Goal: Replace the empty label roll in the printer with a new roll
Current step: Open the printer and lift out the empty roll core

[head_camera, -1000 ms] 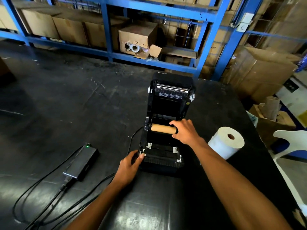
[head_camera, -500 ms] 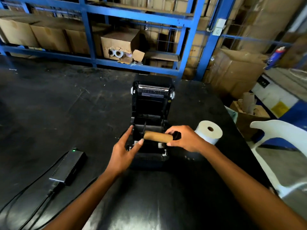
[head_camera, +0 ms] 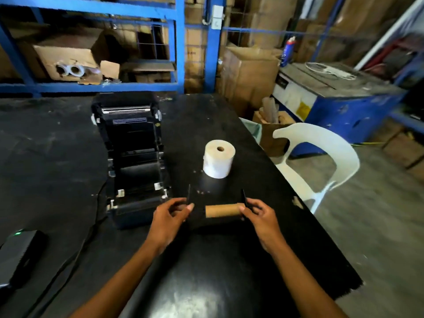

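Observation:
The black label printer (head_camera: 130, 157) stands open on the black table (head_camera: 206, 271), its roll bay bare. The empty brown cardboard core (head_camera: 221, 210) is held above the table, to the right of the printer's front. It sits on a black spindle with a thin black guide disc at each end. My right hand (head_camera: 258, 214) grips the right end of the spindle. My left hand (head_camera: 171, 214) pinches the left guide disc (head_camera: 188, 196), which stands apart from the core. The new white label roll (head_camera: 219, 161) stands on end behind the core.
A black power brick (head_camera: 18, 251) with a green light and its cables lie at the left. A white plastic chair (head_camera: 321, 161) stands beside the table's right edge. Blue shelving with cardboard boxes (head_camera: 75, 58) runs along the back.
The core on its spindle has come out of the printer bay and moved right, over the table. My left hand left the printer's front and took the left guide disc.

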{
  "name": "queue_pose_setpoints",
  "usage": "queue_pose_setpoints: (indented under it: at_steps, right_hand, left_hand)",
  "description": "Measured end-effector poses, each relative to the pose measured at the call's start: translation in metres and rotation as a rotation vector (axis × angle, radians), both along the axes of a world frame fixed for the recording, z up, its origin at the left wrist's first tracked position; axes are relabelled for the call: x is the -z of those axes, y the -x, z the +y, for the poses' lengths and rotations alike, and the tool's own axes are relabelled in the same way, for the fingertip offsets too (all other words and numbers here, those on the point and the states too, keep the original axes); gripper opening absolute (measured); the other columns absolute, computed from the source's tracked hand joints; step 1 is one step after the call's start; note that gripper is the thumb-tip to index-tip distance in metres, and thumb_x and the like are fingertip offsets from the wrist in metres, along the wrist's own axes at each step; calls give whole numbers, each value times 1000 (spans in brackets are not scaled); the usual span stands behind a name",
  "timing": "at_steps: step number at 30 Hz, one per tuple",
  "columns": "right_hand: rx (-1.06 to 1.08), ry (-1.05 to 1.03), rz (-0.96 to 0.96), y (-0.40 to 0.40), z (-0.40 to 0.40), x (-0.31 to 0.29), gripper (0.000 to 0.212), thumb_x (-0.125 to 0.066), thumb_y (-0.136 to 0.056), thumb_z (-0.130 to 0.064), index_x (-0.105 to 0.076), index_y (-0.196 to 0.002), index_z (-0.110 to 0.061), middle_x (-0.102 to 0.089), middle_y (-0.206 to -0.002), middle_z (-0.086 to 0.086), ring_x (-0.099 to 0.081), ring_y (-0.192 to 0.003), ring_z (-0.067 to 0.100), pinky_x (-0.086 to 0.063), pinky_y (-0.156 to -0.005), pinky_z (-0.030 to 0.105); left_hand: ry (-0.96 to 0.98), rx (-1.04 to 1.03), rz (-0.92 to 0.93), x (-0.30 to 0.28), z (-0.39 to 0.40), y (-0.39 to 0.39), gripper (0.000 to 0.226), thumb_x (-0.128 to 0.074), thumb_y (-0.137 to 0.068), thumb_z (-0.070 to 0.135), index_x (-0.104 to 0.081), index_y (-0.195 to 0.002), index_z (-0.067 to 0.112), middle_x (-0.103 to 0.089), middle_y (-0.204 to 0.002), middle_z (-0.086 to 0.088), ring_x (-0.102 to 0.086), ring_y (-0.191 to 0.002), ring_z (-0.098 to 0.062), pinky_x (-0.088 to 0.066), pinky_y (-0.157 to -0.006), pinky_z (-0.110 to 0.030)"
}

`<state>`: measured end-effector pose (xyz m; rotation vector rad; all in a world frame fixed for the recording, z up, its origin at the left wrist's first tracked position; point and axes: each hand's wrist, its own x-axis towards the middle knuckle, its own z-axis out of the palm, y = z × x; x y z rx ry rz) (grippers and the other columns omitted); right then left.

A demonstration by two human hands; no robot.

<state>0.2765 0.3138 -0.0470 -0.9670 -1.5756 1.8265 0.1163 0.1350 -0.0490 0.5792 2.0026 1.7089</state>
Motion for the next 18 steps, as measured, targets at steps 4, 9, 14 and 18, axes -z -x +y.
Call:
queue_pose_setpoints:
  at_steps: [4,9,14,18]
  right_hand:
    - [106,-11,-105,-42,28,12,26,-68,-82,-1,-66,-107,-4,-69,-89,13,-64,-73,13,-54,-57,16]
    - [140,44,-173,-60,39,22,28,-68,-83,-3,-63,-110,1,-67,-87,12,-64,-73,13,-56,-55,17]
    - [101,81,-182,-55,42,29,24,-68,-84,-7,-64,-107,-5,-68,-94,10,-66,-80,13,-57,-58,18]
    - [66,117,-165,-51,41,37,23,-68,-84,-7,-64,-106,-6,-70,-94,10,-67,-80,13,-57,-60,20]
  left_hand:
    - [258,115,248,22,32,-5,35,-80,-75,15,-69,-106,5,-69,-88,-7,-64,-80,-16,-52,-75,-20]
    - [582,332,500,52,77,-3,43,-81,-71,31,-67,-109,17,-63,-106,-9,-53,-106,-29,-40,-88,-34]
    - [680,363,574,57,95,3,44,-81,-66,44,-66,-105,31,-46,-100,4,-42,-112,-23,-22,-83,-30]
    - [678,386,627,47,92,-5,52,-76,-69,50,-63,-117,34,-52,-110,2,-40,-115,-21,-17,-86,-29]
